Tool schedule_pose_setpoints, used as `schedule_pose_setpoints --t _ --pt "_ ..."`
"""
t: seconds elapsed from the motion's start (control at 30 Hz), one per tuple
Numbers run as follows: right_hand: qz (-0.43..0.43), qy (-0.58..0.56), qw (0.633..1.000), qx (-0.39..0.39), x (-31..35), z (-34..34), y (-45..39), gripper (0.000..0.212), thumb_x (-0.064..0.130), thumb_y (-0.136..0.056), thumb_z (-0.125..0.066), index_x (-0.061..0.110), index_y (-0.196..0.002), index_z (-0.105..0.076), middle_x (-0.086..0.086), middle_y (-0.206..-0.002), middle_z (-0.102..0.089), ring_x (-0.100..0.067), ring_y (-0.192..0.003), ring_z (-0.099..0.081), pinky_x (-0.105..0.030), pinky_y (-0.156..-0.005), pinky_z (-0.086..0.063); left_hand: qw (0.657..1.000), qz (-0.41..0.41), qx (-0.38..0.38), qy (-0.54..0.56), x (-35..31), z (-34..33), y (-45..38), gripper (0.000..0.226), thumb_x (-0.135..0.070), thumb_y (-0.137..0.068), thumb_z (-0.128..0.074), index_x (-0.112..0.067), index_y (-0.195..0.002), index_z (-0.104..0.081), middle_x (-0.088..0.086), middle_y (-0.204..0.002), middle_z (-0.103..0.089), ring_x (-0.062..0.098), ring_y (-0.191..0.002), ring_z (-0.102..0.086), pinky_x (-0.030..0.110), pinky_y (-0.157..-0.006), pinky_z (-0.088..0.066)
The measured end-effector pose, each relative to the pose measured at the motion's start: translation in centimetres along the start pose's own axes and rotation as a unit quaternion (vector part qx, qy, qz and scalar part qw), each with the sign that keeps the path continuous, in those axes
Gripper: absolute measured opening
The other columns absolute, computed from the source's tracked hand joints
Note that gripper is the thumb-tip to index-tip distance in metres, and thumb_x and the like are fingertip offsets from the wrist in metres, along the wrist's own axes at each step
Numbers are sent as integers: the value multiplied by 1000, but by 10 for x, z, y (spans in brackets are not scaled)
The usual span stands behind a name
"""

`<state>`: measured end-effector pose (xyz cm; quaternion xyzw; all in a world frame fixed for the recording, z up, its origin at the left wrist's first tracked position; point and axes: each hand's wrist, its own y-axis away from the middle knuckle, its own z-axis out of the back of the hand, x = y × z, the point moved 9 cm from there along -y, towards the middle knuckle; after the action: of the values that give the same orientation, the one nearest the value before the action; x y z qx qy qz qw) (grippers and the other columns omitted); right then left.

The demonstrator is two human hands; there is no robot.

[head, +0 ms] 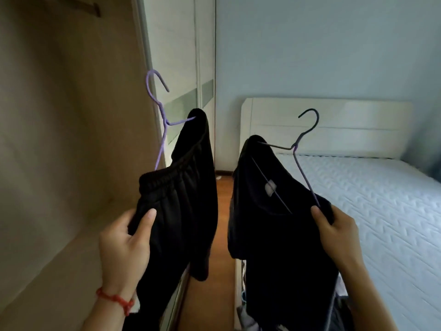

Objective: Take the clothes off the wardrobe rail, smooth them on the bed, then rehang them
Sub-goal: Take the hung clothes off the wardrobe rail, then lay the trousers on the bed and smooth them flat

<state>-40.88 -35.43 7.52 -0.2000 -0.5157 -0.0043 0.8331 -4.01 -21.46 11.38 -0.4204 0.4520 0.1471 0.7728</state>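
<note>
White bed (372, 211) right; beige wardrobe wall (59, 127) left.

the wardrobe side panel (66, 139) walls off the whole left. the bed (381, 211) fills the right, its headboard (334, 130) at the far end, its top open. between them a narrow strip of wooden floor (222, 235) runs to the far wall, mostly blocked near by two black garments (188, 199) (281, 235) hanging from the hands (124, 247) (338, 235); a slim gap shows between them.
</note>
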Motion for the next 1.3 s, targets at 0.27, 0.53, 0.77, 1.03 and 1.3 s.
schedule_pose_setpoints --t 0.27,0.53,0.77,1.03,1.3 --pt "-150 49 987 -7 -136 35 9 27 26 -92 -52 4 -78 -60 -12 -74 -65 -26 -71 -61 -32 -59 -44 997 6 74 23 -7 -92 28 35 -13 -85 -61 -22 -53 -52 -14 -69 -63 -1 -49 -51 10 -43 -35" --pt "-364 160 911 113 -307 13 52 30 27 -91 -49 8 -114 -51 -18 -114 -61 -33 -103 -58 -33 -77 -42 988 -8 151 21 -17 -145 44 26 -14 -85 -61 -10 -59 -56 22 -50 -55 24 -67 -53 15 -44 -36" --pt "-321 132 935 72 -270 42 21 31 19 -88 -53 10 -118 -51 -9 -91 -63 -25 -85 -57 -31 -73 -41 976 -33 213 43 -30 -171 43 31 -14 -84 -62 -14 -54 -54 -5 -47 -55 9 -42 -46 9 -36 -30" --pt "-141 104 980 -93 -123 102 -17 34 23 -94 -51 14 -126 -52 -11 -113 -65 -24 -102 -59 -25 -80 -37 945 -82 303 91 -44 -190 22 32 -13 -83 -63 -16 -51 -58 0 -51 -60 15 -50 -54 10 -39 -33" --pt "-14 137 967 -212 -8 145 -3 32 20 -96 -47 13 -126 -51 -2 -109 -61 -12 -99 -54 -22 -85 -38 884 -152 406 174 -85 -203 10 25 -13 -78 -68 -34 -65 -65 8 -67 -65 21 -70 -59 10 -47 -39"
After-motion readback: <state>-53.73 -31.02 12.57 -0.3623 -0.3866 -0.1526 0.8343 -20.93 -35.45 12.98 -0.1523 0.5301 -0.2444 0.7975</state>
